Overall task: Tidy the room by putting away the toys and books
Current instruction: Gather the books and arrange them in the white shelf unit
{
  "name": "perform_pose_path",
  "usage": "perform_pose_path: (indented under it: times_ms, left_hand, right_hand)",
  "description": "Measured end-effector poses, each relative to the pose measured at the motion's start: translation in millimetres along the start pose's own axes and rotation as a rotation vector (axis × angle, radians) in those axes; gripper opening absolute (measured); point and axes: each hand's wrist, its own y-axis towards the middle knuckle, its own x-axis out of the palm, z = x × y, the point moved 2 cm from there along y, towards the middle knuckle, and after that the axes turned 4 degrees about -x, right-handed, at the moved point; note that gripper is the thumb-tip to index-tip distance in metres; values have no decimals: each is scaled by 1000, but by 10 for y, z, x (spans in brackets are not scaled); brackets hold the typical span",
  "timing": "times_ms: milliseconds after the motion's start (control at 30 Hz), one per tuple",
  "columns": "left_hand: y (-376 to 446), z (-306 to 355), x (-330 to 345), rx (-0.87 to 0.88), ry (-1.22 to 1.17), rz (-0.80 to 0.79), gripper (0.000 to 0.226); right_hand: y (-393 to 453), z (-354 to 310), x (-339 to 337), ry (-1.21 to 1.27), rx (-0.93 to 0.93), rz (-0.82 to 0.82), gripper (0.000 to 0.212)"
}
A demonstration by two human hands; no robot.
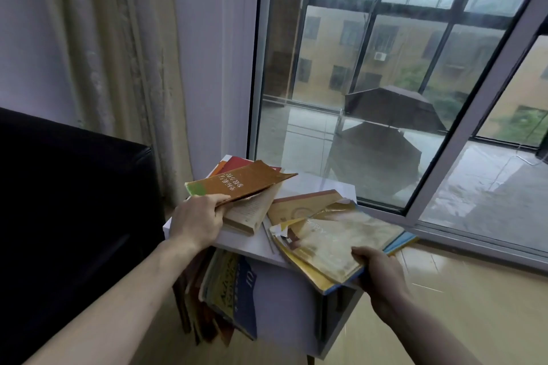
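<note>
My left hand (195, 221) grips the near edge of a worn orange-brown book (240, 182), holding it just above the left side of a white shelf unit (246, 243). Under that book lies a thick open paperback (252, 213). My right hand (378, 271) grips the near corner of a bundle of tattered yellow books (335, 241) that juts over the shelf's right front edge. A beige book (299, 204) lies on the shelf top between the two, and red and orange books (234, 163) lie at the back.
More books (228, 290) lean in the shelf's lower compartment. A black sofa (68, 201) stands at the left, with a curtain (118, 53) behind it. A large window (400, 68) fills the right side, its low sill (474, 243) running along a tiled floor (474, 305).
</note>
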Motion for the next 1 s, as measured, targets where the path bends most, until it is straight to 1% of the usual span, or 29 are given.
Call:
perform_pose_path:
  times_ms: [100,200,333,433,500,600,700,767,867,900,1000]
  left_hand:
    - [-55,29,-19,15,-30,14,32]
    - [-92,72,-16,31,-53,47,33]
    - [-104,140,18,88,-20,88,33]
    - [-40,180,34,64,61,123,34]
    - [-20,212,68,56,126,126,37]
    - [-40,248,133,58,144,109,35]
    - [-38,304,193,68,153,28,44]
    - [-48,358,216,134,130,-7,48]
    - [-179,512,266,322,76,-58,52]
    - [-245,586,299,378,65,-76,53]
    - [-402,782,416,469,72,-134,56]
  right_hand:
    - [67,-7,-46,13,-4,39,27]
    - [89,-17,-26,46,1,53,14]
    - [151,-51,10,77,13,63,22]
    - [174,-100,23,94,2,61,15]
    - [178,-95,-4,87,-14,68,19]
    - [142,-81,-55,70,-29,74,21]
    - [125,-87,-127,33,-34,82,24]
    - [110,-75,-169,-43,-66,69,23]
    - [55,-101,-182,-224,-199,1,24]
    - [47,-120,-197,-250,-232,-5,25]
    - [82,-149,-268,-188,-247,23,27]
